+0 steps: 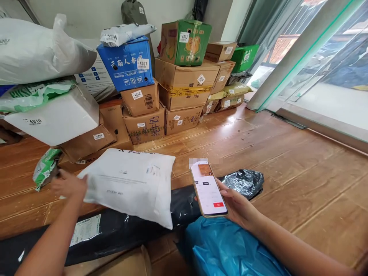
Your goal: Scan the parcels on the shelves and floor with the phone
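In my right hand is a smartphone, its lit screen turned up and a red button near the bottom. My left hand, a little blurred, has its fingers spread at the left edge of a white mailer bag; whether it touches the bag I cannot tell. That bag lies across a long black plastic-wrapped parcel, which carries a white shipping label. Below the phone sits a blue plastic bag. A small green and white packet lies just beyond my left hand.
Stacked cartons with number labels line the wall, among them a blue box and a green box. At left, a white box bears a large white sack. A black plastic bag lies on the wooden floor, and a glass door stands at right.
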Demonstrator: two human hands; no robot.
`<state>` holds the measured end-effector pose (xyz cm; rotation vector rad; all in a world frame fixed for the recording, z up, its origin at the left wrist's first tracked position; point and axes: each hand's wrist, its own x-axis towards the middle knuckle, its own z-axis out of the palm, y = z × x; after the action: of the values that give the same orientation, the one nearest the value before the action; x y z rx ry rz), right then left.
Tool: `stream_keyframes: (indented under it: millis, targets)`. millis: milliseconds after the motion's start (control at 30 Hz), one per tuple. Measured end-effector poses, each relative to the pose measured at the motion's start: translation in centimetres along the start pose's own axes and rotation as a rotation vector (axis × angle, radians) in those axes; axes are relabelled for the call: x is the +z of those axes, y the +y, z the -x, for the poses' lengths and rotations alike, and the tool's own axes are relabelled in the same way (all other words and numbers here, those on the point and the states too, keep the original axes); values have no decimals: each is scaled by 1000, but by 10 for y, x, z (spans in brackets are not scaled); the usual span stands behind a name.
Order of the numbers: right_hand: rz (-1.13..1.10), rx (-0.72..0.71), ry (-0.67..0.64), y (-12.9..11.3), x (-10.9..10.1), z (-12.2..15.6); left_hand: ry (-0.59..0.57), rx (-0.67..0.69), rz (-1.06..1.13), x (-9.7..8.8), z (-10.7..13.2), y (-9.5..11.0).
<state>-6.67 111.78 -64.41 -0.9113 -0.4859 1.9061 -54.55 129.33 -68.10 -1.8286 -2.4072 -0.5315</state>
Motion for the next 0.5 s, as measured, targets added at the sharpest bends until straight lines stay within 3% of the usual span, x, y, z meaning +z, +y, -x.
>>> stream_keyframes:
  millis: [67,200,233,267,367,433,500]
  targets:
    - [54,8,29,2,4,-1,2,172,80,14,45,28]
    - [136,54,60,4,15,-6,-287,675,223,65,171,97]
    - [144,71,52,5,19,-9,-352,845,251,76,194,110]
    - [149,90,39,5,23,-14,-357,916,254,86,210,119]
    - [167,143,-5,7,38,-30,-315,976,219,103,221,123]
    - [178,166,-37,9,48,-38,-296,955,222,99,212,106]
    - [177,196,-78,12,56,-40,-278,984,269,85,203,75]
